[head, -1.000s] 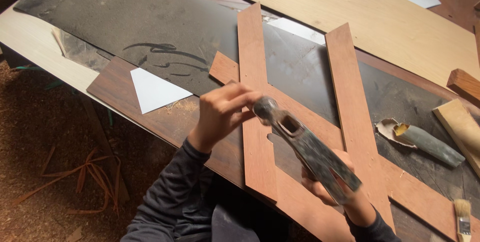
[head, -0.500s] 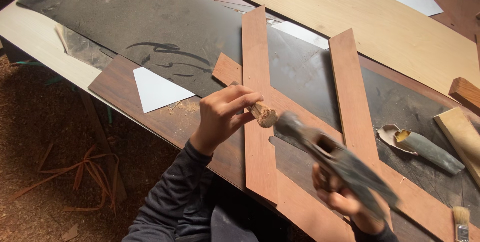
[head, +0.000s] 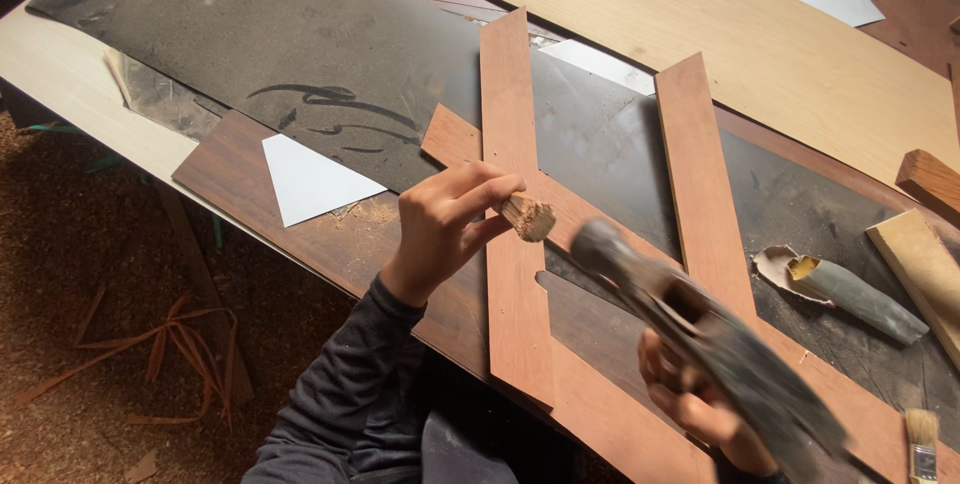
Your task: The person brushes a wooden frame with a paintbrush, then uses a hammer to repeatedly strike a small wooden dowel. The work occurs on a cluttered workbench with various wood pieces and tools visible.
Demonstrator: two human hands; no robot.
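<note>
Centrally, a short pale wooden peg [head: 527,217] stands pinched between the fingertips of the left hand [head: 445,229], its frayed end just above the place where the reddish-brown wooden strips [head: 512,244] cross. The right hand [head: 700,404] grips the handle of a dark, motion-blurred hammer [head: 690,329], whose head hangs just to the right of the peg, apart from it. Together the strips form a crossed frame lying on a dark grey sheet [head: 300,34] over the workbench. Left of the left hand a white triangular piece of paper [head: 310,182] rests on a dark brown board [head: 240,159]. Farther off lies a large pale plywood panel [head: 720,34]. At the right sit a crumpled grey glue tube [head: 850,292] and a light wooden block [head: 925,274]; a small paintbrush [head: 921,437] lies near the lower right corner.
</note>
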